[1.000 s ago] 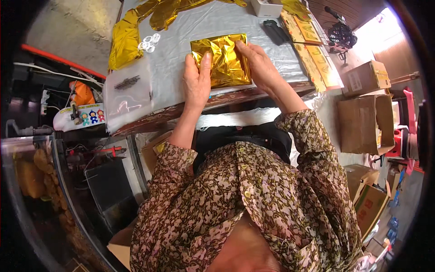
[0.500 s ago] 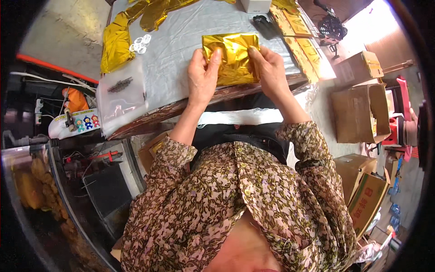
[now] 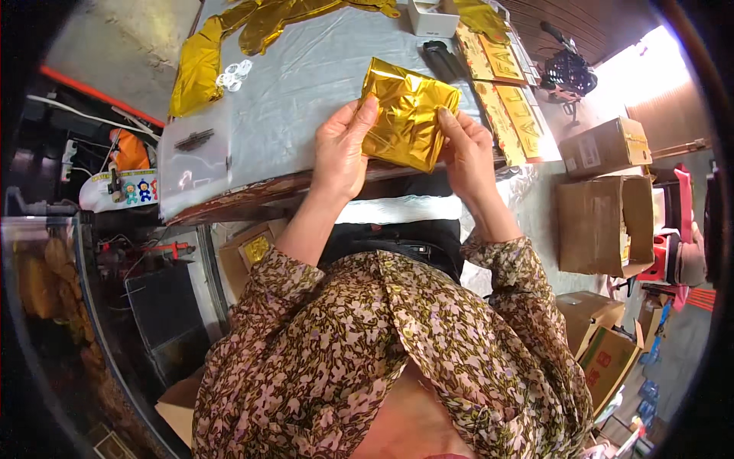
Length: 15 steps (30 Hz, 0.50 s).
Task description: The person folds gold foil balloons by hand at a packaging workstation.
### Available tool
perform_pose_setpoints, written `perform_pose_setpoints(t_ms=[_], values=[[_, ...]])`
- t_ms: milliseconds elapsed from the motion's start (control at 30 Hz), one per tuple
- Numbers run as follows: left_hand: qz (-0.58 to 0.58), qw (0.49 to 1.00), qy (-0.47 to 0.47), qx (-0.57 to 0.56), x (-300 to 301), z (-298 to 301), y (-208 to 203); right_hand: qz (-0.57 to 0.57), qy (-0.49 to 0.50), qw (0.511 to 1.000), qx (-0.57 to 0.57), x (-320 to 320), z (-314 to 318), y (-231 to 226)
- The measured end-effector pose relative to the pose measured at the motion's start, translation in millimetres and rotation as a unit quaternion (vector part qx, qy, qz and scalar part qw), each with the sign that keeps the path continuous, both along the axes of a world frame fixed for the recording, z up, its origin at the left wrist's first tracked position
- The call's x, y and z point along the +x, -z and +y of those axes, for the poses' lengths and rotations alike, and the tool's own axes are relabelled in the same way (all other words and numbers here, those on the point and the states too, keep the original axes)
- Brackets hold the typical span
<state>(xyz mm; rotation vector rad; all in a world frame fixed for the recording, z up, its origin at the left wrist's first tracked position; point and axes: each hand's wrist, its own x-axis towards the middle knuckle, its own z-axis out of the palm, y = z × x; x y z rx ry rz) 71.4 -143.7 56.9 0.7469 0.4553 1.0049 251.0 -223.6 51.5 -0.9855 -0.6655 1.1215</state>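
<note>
Above the near edge of the table, I hold a shiny gold folded foil square [image 3: 410,115] between both hands. My left hand [image 3: 343,145] pinches its left side, thumb on top and fingers underneath. At the right side, my right hand [image 3: 464,145] grips it the same way, with the thumb pressed over the edge. The square is tilted, its right side lower than its left, and its surface is creased. What lies inside its folds is hidden.
A pale cover spreads over the table [image 3: 283,115]. On it lie loose gold foil [image 3: 200,65], clear rings [image 3: 233,75], a plastic bag with dark sticks [image 3: 194,141], a black tool [image 3: 445,61], a white box [image 3: 433,19] and yellow printed cards [image 3: 508,115]. Cardboard boxes [image 3: 592,222] stand at right.
The foil square has turned clockwise and shifted a little right and toward me. Both hands have moved with it and keep their hold. The whole view has tilted slightly.
</note>
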Motion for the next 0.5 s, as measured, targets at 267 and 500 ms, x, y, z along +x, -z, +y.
perform_pose_setpoints(t_ms=[267,500], values=[[0.123,0.978,0.161,0.040,-8.2,11.4,-6.6,-0.395,-0.281,0.872,-0.060,101.4,10.5,-63.9],[0.229,0.951,0.189,0.085,-11.9,10.4,-28.1,-0.297,-0.382,0.873,-0.065,81.5,27.5,-49.4]])
